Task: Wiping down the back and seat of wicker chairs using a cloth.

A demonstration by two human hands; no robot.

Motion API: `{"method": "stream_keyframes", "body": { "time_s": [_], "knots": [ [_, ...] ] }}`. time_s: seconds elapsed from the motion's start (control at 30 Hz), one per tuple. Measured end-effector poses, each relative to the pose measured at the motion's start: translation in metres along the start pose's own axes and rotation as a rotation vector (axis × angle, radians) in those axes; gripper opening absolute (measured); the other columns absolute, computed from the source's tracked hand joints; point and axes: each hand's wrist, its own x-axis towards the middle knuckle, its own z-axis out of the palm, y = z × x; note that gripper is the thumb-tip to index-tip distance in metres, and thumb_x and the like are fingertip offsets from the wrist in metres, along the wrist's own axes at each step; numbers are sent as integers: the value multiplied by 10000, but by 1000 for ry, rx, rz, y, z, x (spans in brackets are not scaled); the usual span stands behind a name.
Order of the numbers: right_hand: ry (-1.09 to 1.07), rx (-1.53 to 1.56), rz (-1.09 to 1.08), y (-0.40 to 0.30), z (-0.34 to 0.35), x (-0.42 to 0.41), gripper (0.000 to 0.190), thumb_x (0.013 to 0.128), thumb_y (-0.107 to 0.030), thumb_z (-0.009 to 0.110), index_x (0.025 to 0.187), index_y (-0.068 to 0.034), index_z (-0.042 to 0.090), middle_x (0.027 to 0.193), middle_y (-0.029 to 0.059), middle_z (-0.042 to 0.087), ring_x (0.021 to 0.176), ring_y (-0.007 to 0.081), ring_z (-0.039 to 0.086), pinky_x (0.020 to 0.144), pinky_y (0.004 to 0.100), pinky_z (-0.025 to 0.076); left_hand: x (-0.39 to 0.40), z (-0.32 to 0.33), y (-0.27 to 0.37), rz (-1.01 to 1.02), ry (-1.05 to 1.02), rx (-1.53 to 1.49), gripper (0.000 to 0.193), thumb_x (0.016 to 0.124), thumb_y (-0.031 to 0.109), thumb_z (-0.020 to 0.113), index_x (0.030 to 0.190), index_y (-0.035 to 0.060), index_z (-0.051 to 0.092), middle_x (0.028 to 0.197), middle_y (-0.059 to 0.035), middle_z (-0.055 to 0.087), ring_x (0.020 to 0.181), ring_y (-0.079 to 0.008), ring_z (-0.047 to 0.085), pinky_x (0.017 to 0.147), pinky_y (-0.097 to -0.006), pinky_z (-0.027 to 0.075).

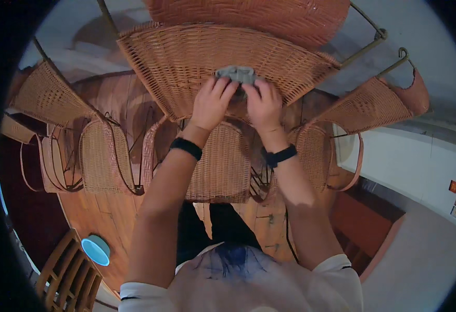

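A bunched grey cloth [236,73] is held between my two hands, in front of the tall woven backrest of a wicker chair [189,50]. My left hand [212,99] has its fingers curled on the cloth's left part. The fingers of my right hand [264,102] grip its right part. Below my wrists lies the chair's woven seat [224,167]. A dark band circles each wrist. The underside of the cloth is partly hidden by my fingers.
More wicker chairs stand at the left [105,156] and right [312,156]. A light-blue basin [96,250] sits at lower left beside a slatted wooden chair [70,273]. Above the backrest is a reddish woven headrest [251,15]. A white cabinet-like surface [399,163] is at right.
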Motion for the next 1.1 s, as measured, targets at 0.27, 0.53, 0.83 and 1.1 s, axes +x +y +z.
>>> {"method": "stream_keyframes", "body": {
  "time_s": [0.27, 0.53, 0.83, 1.1],
  "knots": [
    [109, 38, -38, -7, -4, 61, 221, 723, -89, 620, 929, -166, 647, 980, 67, 548, 793, 265, 561, 651, 370, 496, 42, -44, -20, -16, 176, 41, 556, 681, 45, 552, 1228, 146, 554, 983, -71, 544, 821, -237, 524, 730, -328, 488],
    [-248, 20, -21, -39, 36, -18, 127, 751, -115, 609, 867, -163, 628, 862, 42, 501, 770, 244, 560, 620, 379, 496, -42, -12, -43, 33, -4, 38, 502, 648, 101, 608, 1149, 107, 581, 1197, -62, 507, 884, -244, 519, 749, -353, 483],
    [68, 157, -54, -51, 28, 55, 167, 706, -32, 672, 855, -104, 650, 913, 82, 553, 770, 268, 573, 662, 372, 492, 8, -60, -48, -44, 277, 117, 434, 732, 141, 532, 1159, 175, 604, 1145, -17, 557, 782, -189, 505, 687, -302, 446],
    [141, 118, -142, -76, 43, 112, 198, 735, -92, 590, 922, -135, 636, 926, 64, 542, 771, 262, 565, 615, 357, 499, 25, -87, -93, -26, 341, 284, 399, 710, 121, 543, 1106, 145, 596, 1065, -23, 577, 816, -200, 528, 687, -317, 457]
  ]
}}
